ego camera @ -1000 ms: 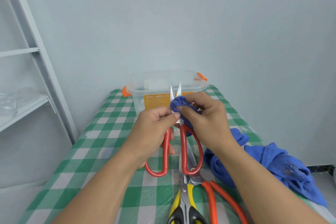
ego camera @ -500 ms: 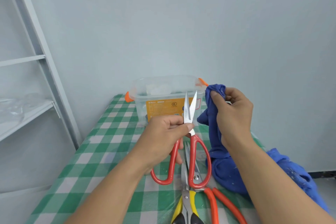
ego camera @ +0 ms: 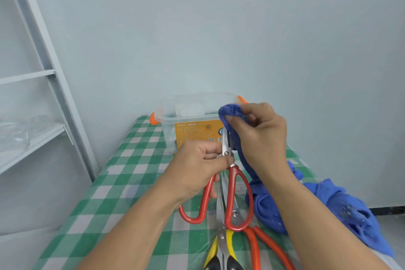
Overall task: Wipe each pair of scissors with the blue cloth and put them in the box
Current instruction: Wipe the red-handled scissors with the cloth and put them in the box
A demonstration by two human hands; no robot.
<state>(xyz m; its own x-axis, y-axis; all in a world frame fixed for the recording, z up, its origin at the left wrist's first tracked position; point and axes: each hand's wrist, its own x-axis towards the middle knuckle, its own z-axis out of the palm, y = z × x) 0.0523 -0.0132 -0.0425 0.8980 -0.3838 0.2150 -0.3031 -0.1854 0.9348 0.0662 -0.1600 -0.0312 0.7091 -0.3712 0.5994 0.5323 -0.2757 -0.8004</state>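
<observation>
My left hand [ego camera: 200,164] grips a pair of red-handled scissors [ego camera: 230,195] near the pivot, blades pointing up and away, handles hanging toward me. My right hand [ego camera: 260,136] pinches a fold of the blue cloth [ego camera: 269,204] over the upper part of the blades, hiding their tips. The rest of the cloth trails down to the table at the right. The clear plastic box [ego camera: 175,116] with orange clips and an orange label stands behind both hands at the table's far end.
Yellow-and-black-handled scissors [ego camera: 221,254] and an orange-handled pair [ego camera: 263,250] lie on the green checked tablecloth [ego camera: 122,182] near the front edge. A grey shelf frame [ego camera: 43,68] stands at the left. The wall is close behind the box.
My right hand has brought the cloth back from the right onto the scissor blades, covering their tips. My left hand keeps its hold on the red scissors.
</observation>
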